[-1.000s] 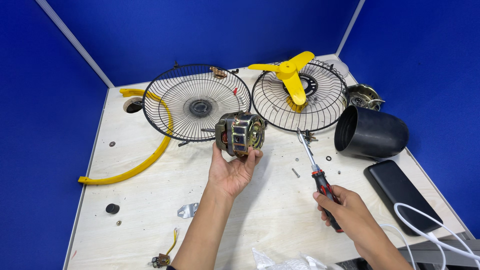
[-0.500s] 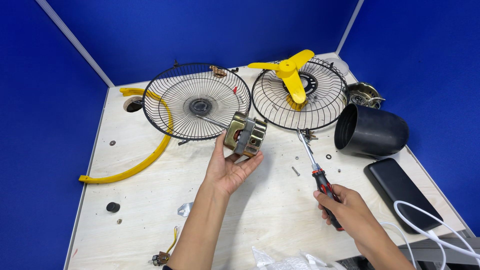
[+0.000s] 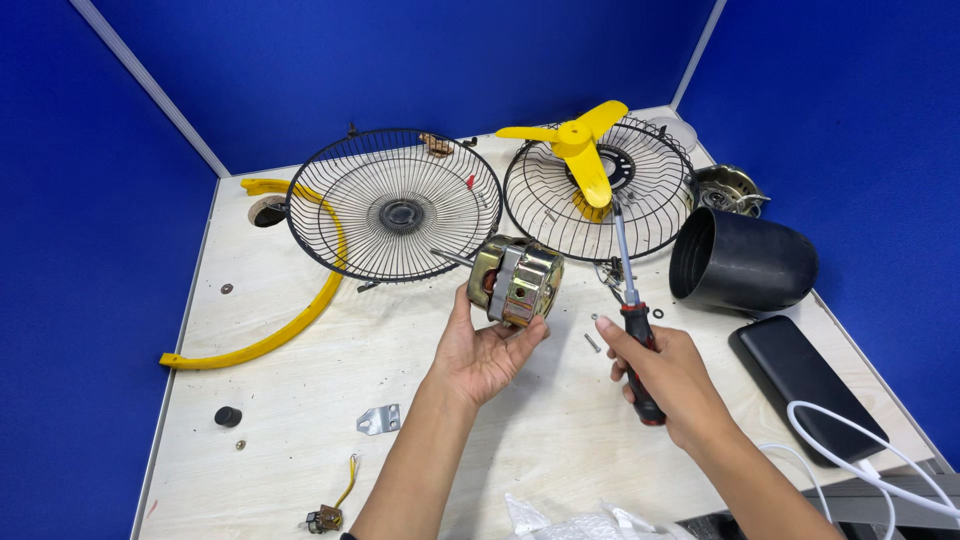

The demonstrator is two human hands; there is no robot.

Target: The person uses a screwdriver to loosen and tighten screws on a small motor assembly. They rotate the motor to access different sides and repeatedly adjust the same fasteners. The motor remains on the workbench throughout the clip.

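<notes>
Above a pale workbench (image 3: 300, 400), the left hand (image 3: 480, 350) cups a brass-coloured fan motor (image 3: 515, 280) while the right hand (image 3: 670, 375) grips a red-and-black screwdriver (image 3: 632, 320) beside it.

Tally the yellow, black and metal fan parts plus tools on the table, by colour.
Yellow: 2 – blade, ring
Black: 3 – left grille, right grille, cylinder
Metal: 2 – motor in left hand, second motor part
Tools: 1 – screwdriver in right hand
Total: 8
</notes>
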